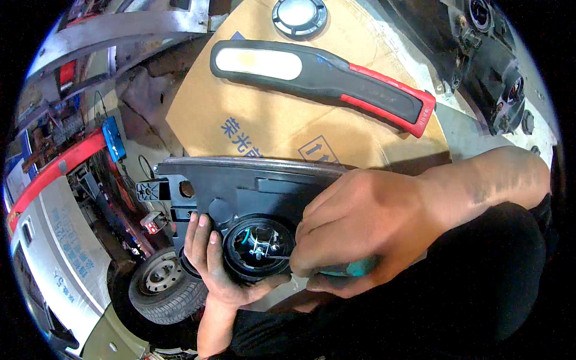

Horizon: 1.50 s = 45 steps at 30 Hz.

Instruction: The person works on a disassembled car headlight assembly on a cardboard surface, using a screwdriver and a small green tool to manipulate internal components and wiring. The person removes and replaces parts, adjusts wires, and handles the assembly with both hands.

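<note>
A black car headlight housing lies with its back toward me, leaning by the cardboard. My left hand curls around the rim of its round opening, fingers on the left side and thumb underneath. Inside the opening, shiny metal parts and a short green wire show. In my right hand, closed, is a screwdriver with a teal handle, partly hidden by the fingers. Its thin shaft points left into the opening; whether the tip touches the metal parts I cannot tell.
Beyond the housing, a black and red work light and a round black cap lie on the cardboard. Another dark lamp unit sits at the far right. On the left are a wheel and a red bar.
</note>
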Motion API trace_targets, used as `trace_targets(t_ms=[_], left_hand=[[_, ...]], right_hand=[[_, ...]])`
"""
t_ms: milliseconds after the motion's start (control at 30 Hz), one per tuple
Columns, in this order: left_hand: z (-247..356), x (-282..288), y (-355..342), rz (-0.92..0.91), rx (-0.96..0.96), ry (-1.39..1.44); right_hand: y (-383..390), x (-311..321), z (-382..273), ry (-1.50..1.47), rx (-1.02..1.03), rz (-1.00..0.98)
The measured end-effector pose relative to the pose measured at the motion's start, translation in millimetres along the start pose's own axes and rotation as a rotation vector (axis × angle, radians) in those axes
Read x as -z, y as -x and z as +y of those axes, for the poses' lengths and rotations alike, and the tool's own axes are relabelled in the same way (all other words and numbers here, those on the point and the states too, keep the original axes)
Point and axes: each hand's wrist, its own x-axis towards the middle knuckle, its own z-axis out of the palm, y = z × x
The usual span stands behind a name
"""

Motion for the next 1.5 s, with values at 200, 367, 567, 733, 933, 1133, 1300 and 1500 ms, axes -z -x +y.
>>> trace_targets(t_ms=[200, 367, 567, 733, 933, 1133, 1300, 1500], left_hand=[[0, 0, -3, 0.010, -0.008, -0.002], [1, -1, -3, 0.023, -0.006, -0.007], [2, 0, -2, 0.020, -0.002, -0.016], [1, -2, -2, 0.026, -0.006, 0.003], [2, -2, -4, 0.036, 0.003, -0.001], [1, -3, -4, 0.037, -0.008, -0.015], [1, -2, -3, 0.036, -0.005, -0.009], [1, -3, -5, 0.040, -0.007, -0.012]], right_hand=[[-5, 8, -8, 0.028, -0.131, -0.046], [-23, 18, -17, 0.008, -0.334, -0.151], [-30, 20, -18, 0.013, -0.502, -0.096], [-24, 22, -24, 0.020, -0.457, 0.048], [-17, 4, -6, 0.084, -0.220, 0.112], [-16, 1, -5, 0.102, -0.183, 0.105], [-15, 2, -6, 0.117, -0.156, 0.069], [-13, 1, -6, 0.144, -0.166, 0.022]])
